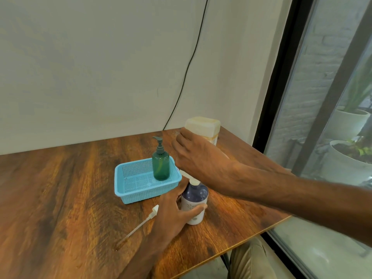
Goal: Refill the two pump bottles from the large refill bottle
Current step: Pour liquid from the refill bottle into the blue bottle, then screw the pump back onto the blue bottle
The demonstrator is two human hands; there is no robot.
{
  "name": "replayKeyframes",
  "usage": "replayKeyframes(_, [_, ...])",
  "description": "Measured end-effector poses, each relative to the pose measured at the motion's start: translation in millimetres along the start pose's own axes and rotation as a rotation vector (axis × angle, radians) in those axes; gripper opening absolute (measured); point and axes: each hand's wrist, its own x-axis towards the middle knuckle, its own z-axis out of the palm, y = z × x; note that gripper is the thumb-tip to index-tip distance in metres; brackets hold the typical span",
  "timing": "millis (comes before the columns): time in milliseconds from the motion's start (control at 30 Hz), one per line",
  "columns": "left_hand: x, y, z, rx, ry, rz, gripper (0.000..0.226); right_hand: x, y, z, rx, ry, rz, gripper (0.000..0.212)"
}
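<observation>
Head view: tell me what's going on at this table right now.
A person is refilling. The right hand grips the large refill bottle, tipped upside down with its spout at the open mouth of the purple bottle, which the left hand holds steady on the table. That bottle's pump lies on the table beside it. The green pump bottle stands in the blue basket, pump still on.
</observation>
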Motion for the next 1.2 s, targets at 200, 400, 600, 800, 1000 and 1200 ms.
replayKeyframes(200, [0, -4, 0, -0.028, 0.012, -0.004, 0.064, -8, 8, -3, 0.051, 0.007, 0.026, 0.057])
replayKeyframes(400, [0, -5, 0, -0.045, -0.004, -0.017, 0.079, -32, 35, 52, 0.697, 0.041, 0.064, 0.056])
replayKeyframes(600, [-2, 4, -1, -0.034, -0.023, -0.036, 0.073, -82, -12, 141, 1.375, -0.048, 0.369, 0.083])
replayKeyframes(800, [-4, 6, 1, 0.022, -0.038, -0.067, 0.072, -97, -87, 160, 1.781, -0.086, 0.858, 0.101])
replayKeyframes(1000, [-19, -2, -6, 0.178, -0.067, -0.177, 0.094, -89, -137, 163, 1.909, 0.067, 1.038, 0.106])
replayKeyframes(1200, [-38, -16, -33, 0.479, 0.075, -0.166, 0.03, -86, -149, 167, 1.966, 0.119, 1.045, 0.103])
